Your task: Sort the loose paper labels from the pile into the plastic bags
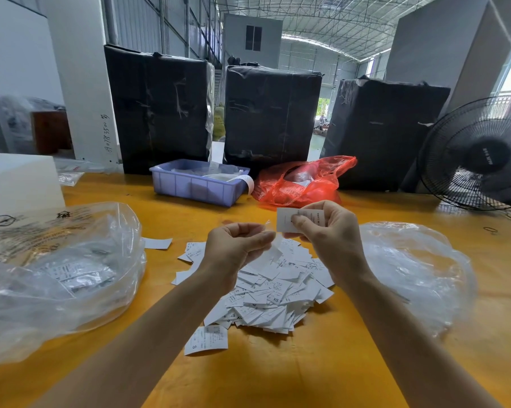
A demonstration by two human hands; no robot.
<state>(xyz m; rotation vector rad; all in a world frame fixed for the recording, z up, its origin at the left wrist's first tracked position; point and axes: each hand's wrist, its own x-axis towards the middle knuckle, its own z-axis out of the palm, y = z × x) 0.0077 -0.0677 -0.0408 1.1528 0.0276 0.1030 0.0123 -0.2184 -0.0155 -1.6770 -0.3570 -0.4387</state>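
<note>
A pile of white paper labels (pixel 273 293) lies on the yellow table (pixel 307 372), some marked XS or S. Above the pile, my right hand (pixel 330 231) pinches one white label (pixel 286 219) between thumb and fingers. My left hand (pixel 236 245) is raised beside it, with its fingertips pinching a small clear scrap next to that label's corner. A large clear plastic bag (pixel 57 278) holding printed labels sits at the left. A second clear plastic bag (pixel 416 272) lies at the right.
A blue plastic bin (pixel 198 184) and a red plastic bag (pixel 301 181) stand at the back of the table. Behind them are three black wrapped bales (pixel 272 113). A black fan (pixel 481 154) stands at the right, a white box (pixel 16 184) at the left.
</note>
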